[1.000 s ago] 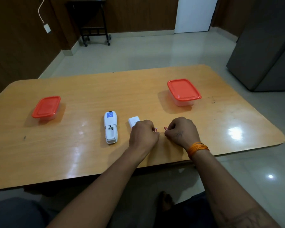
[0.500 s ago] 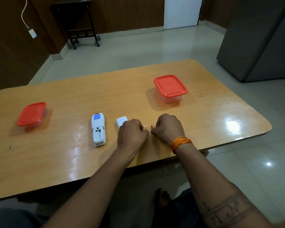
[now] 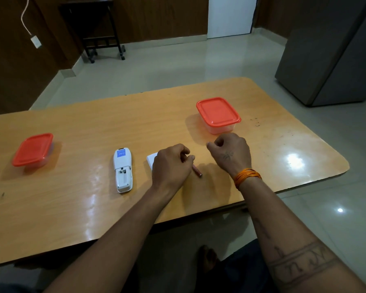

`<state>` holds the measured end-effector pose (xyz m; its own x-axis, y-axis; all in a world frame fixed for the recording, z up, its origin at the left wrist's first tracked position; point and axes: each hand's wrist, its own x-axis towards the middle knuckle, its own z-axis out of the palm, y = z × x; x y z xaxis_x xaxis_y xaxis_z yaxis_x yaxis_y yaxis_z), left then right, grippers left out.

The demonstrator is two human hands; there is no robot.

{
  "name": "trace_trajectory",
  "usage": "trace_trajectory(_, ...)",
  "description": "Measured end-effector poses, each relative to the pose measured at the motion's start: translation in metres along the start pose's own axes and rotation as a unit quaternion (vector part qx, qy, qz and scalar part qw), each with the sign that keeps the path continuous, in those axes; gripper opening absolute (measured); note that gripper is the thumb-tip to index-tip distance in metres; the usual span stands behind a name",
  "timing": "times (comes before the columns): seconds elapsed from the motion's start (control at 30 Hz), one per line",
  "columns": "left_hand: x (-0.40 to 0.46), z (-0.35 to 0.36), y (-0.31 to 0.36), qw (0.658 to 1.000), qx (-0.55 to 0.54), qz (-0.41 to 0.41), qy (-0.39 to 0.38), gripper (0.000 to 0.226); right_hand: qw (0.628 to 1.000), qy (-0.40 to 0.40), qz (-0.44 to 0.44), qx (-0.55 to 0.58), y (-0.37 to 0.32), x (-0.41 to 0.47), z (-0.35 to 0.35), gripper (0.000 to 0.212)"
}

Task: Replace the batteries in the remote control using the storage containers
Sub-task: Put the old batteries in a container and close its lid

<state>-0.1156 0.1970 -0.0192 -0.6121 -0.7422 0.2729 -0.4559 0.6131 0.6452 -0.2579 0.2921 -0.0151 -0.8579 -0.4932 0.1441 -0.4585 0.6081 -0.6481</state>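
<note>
The white remote (image 3: 123, 169) lies face down on the wooden table (image 3: 93, 127), its battery bay open. Its white cover (image 3: 150, 162) lies just right of it, partly hidden by my left hand (image 3: 170, 164). That hand rests curled on the table, and a dark battery end shows under its fingers. A reddish battery (image 3: 197, 171) lies loose on the table right beside that hand's thumb. My right hand (image 3: 230, 153) hovers loosely curled, nothing visible in it, just in front of the right red-lidded container (image 3: 218, 114). A second red-lidded container (image 3: 33, 149) stands at the far left. Both lids are on.
The table's near edge runs just below my forearms and its right corner is rounded. A grey cabinet (image 3: 334, 56) stands on the floor to the right. A dark wheeled stand (image 3: 99, 30) is against the far wall.
My right hand let go of its battery, which now lies on the table, and rose towards the right container. My left hand stayed in place. The camera view shifted a little.
</note>
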Motion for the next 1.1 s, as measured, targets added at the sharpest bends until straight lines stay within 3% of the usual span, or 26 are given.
trace_trajectory(0.13,0.023,0.019,0.018,0.995,-0.096,-0.015,0.002,0.042,0.99,0.082,0.024,0.11,0.012,0.019,-0.004,0.023)
trace_trajectory(0.2,0.036,0.031,0.026,0.992,-0.121,-0.027,-0.009,0.059,0.974,0.105,0.088,0.183,0.018,0.033,-0.006,0.04)
trace_trajectory(0.3,0.055,0.048,0.036,0.991,-0.119,-0.041,-0.035,0.082,0.956,0.083,0.154,0.236,0.033,0.052,-0.005,0.068)
trace_trajectory(0.43,0.079,0.066,0.042,0.986,-0.13,-0.073,-0.076,0.101,0.961,0.01,0.119,0.248,0.045,0.065,0.001,0.083)
trace_trajectory(0.57,0.091,0.074,0.044,0.985,-0.133,-0.073,-0.078,0.091,0.963,-0.017,0.074,0.259,0.047,0.071,0.002,0.076)
trace_trajectory(0.77,0.095,0.066,0.034,0.982,-0.167,-0.072,-0.055,0.084,0.973,0.019,0.045,0.227,0.044,0.064,0.002,0.051)
trace_trajectory(0.97,0.084,0.042,0.019,0.993,-0.11,-0.043,-0.022,0.11,0.984,0.04,-0.079,0.155,0.027,0.05,0.002,0.026)
trace_trajectory(1.1,0.067,0.029,0.005,0.992,-0.111,-0.057,-0.024,0.123,0.978,0.068,-0.173,0.099,0.009,0.035,-0.001,0.023)
